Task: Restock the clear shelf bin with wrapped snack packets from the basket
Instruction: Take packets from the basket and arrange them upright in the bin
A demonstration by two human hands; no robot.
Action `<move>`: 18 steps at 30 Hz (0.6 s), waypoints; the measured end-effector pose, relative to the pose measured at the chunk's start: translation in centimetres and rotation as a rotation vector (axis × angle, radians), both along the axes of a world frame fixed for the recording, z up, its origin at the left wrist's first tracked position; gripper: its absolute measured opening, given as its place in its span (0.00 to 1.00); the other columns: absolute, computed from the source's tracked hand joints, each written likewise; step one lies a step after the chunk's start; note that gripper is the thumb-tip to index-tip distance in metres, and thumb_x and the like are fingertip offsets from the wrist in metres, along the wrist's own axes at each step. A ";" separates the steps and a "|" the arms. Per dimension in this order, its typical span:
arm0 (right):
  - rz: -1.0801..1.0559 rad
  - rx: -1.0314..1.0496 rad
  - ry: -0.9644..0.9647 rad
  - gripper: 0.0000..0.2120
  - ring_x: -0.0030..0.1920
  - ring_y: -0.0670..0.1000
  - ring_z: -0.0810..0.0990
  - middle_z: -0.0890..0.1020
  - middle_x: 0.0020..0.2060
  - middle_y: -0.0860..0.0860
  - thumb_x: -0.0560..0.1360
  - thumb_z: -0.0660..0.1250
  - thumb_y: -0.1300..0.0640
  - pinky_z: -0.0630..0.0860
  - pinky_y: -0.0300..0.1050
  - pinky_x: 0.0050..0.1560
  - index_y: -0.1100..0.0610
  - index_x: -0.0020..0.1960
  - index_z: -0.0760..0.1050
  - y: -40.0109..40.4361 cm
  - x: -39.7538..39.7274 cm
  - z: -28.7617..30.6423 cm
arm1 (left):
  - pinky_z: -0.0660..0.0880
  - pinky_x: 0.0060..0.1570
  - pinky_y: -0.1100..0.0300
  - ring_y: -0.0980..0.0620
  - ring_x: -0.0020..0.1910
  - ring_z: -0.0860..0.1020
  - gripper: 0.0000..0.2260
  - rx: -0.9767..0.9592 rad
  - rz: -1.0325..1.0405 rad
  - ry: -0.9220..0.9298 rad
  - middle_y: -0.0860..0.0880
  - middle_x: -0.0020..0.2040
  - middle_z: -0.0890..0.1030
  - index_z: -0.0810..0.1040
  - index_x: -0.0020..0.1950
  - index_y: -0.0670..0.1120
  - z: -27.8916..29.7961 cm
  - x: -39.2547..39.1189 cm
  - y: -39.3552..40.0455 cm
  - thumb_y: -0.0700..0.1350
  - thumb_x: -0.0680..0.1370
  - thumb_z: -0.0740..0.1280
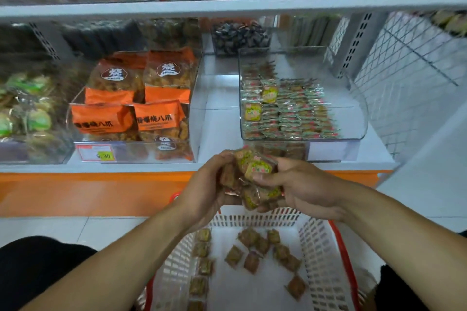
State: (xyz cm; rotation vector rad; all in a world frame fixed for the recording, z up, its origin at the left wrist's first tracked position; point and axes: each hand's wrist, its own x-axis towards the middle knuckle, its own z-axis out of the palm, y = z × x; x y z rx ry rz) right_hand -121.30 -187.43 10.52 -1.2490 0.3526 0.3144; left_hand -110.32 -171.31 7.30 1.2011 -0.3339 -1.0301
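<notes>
Both hands, left hand [206,184] and right hand [300,188], are holding a bunch of snack packets [252,179] in closed grips above the basket [326,247], with the clear bin [353,118] lying at one o'clock, packet print blurring unreadably, orange bags [141,108] at eleven o'clock reading "烧八爪", price tag [97,153] partly legible.

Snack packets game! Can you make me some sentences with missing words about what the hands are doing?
1. Both hands, left hand and right hand, hold a bunch of snack ____.
2. Loose packets lie in the white ____ below the hands.
3. The big bags left of the clear shelf bin are coloured ____.

Missing words: packets; basket; orange
</notes>
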 end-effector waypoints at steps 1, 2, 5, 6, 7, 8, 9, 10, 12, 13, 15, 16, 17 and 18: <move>0.014 -0.023 -0.003 0.20 0.51 0.60 0.84 0.85 0.57 0.58 0.78 0.69 0.57 0.81 0.53 0.50 0.54 0.69 0.74 -0.2 0.0 -0.1 | 0.81 0.46 0.45 0.38 0.52 0.81 0.19 0.008 -0.024 -0.026 0.35 0.60 0.82 0.78 0.67 0.42 0.1 -0.1 0.1 0.52 0.82 0.61; 0.029 -0.050 -0.005 0.21 0.53 0.60 0.84 0.84 0.58 0.58 0.77 0.70 0.55 0.81 0.52 0.49 0.54 0.68 0.74 -0.3 -0.1 -0.2 | 0.81 0.46 0.45 0.38 0.51 0.82 0.19 0.023 -0.042 -0.066 0.35 0.57 0.83 0.78 0.65 0.42 0.1 -0.2 0.1 0.53 0.80 0.65; 0.022 -0.102 -0.006 0.24 0.50 0.56 0.86 0.85 0.56 0.55 0.71 0.73 0.50 0.83 0.49 0.44 0.54 0.66 0.77 -0.6 0.1 -0.8 | 0.82 0.42 0.49 0.47 0.42 0.84 0.17 0.065 -0.035 -0.170 0.43 0.44 0.83 0.81 0.59 0.41 0.1 -0.3 -0.1 0.50 0.75 0.75; -0.002 -0.121 -0.003 0.24 0.48 0.54 0.86 0.86 0.54 0.54 0.70 0.74 0.50 0.83 0.48 0.43 0.54 0.64 0.78 -0.7 0.2 -1.1 | 0.82 0.41 0.50 0.50 0.38 0.83 0.19 0.078 -0.022 -0.168 0.45 0.41 0.82 0.81 0.58 0.40 0.0 -0.3 -0.3 0.50 0.73 0.76; -0.029 -0.149 0.002 0.23 0.48 0.53 0.86 0.86 0.53 0.53 0.69 0.75 0.49 0.83 0.48 0.41 0.53 0.63 0.79 -0.7 0.3 -1.3 | 0.82 0.41 0.51 0.50 0.36 0.81 0.20 0.095 -0.009 -0.155 0.44 0.40 0.80 0.81 0.58 0.40 -0.1 -0.3 -0.4 0.51 0.71 0.76; -0.058 -0.179 0.002 0.22 0.48 0.53 0.86 0.87 0.53 0.53 0.68 0.75 0.49 0.84 0.49 0.41 0.53 0.61 0.81 -0.8 0.4 -1.6 | 0.82 0.42 0.51 0.50 0.36 0.78 0.21 0.117 0.004 -0.137 0.43 0.40 0.78 0.82 0.56 0.40 -0.2 -0.2 -0.6 0.52 0.70 0.76; -0.085 -0.195 -0.001 0.21 0.48 0.52 0.86 0.87 0.52 0.52 0.67 0.76 0.48 0.84 0.48 0.39 0.52 0.58 0.82 -0.8 0.4 -1.7 | 0.82 0.41 0.51 0.48 0.37 0.76 0.20 0.135 0.021 -0.116 0.41 0.41 0.76 0.83 0.54 0.41 -0.3 -0.2 -0.7 0.53 0.69 0.76; -0.102 -0.186 -0.003 0.19 0.48 0.52 0.87 0.87 0.51 0.51 0.66 0.77 0.48 0.84 0.47 0.38 0.51 0.56 0.84 -0.8 0.4 -1.8 | 0.82 0.41 0.51 0.47 0.38 0.74 0.18 0.145 0.042 -0.087 0.40 0.42 0.75 0.84 0.53 0.42 -0.5 -0.2 -0.9 0.53 0.70 0.75; -0.102 -0.103 0.001 0.17 0.47 0.52 0.87 0.87 0.51 0.51 0.67 0.77 0.52 0.83 0.44 0.37 0.52 0.55 0.84 -0.9 0.5 -1.9 | 0.82 0.43 0.49 0.43 0.41 0.76 0.16 0.143 0.097 -0.025 0.39 0.43 0.77 0.84 0.55 0.42 -0.8 -0.2 -1.1 0.52 0.75 0.73; -0.098 -0.046 0.009 0.18 0.47 0.51 0.86 0.87 0.51 0.52 0.68 0.77 0.56 0.82 0.43 0.39 0.53 0.58 0.83 -1.1 0.6 -1.8 | 0.82 0.43 0.49 0.42 0.42 0.78 0.15 0.133 0.132 0.004 0.38 0.44 0.79 0.84 0.56 0.41 -1.0 -0.1 -1.1 0.51 0.77 0.70; -0.118 0.082 0.040 0.26 0.47 0.51 0.85 0.86 0.52 0.56 0.69 0.74 0.63 0.83 0.44 0.44 0.58 0.66 0.76 -1.5 0.9 -1.6 | 0.83 0.43 0.50 0.44 0.44 0.83 0.13 0.098 0.203 0.070 0.41 0.48 0.85 0.87 0.51 0.45 -1.2 0.1 -1.1 0.51 0.80 0.67; -0.139 0.138 0.047 0.28 0.47 0.52 0.85 0.86 0.51 0.57 0.69 0.73 0.66 0.83 0.46 0.46 0.59 0.68 0.73 -1.7 1.0 -1.4 | 0.83 0.43 0.50 0.46 0.45 0.85 0.14 0.080 0.232 0.105 0.42 0.49 0.86 0.88 0.47 0.46 -1.2 0.3 -1.0 0.51 0.80 0.66; -0.159 0.181 0.042 0.29 0.48 0.53 0.85 0.86 0.52 0.58 0.68 0.71 0.67 0.84 0.48 0.48 0.60 0.69 0.72 -1.9 1.0 -1.2 | 0.83 0.43 0.52 0.47 0.45 0.86 0.14 0.068 0.257 0.132 0.43 0.49 0.87 0.89 0.44 0.47 -1.2 0.4 -1.0 0.51 0.81 0.65; -0.177 0.212 0.028 0.29 0.50 0.55 0.84 0.85 0.54 0.59 0.68 0.70 0.68 0.84 0.50 0.48 0.59 0.69 0.73 -2.0 1.0 -1.0 | 0.83 0.41 0.53 0.47 0.44 0.86 0.15 0.064 0.284 0.147 0.43 0.48 0.87 0.89 0.42 0.48 -1.2 0.6 -0.9 0.50 0.81 0.65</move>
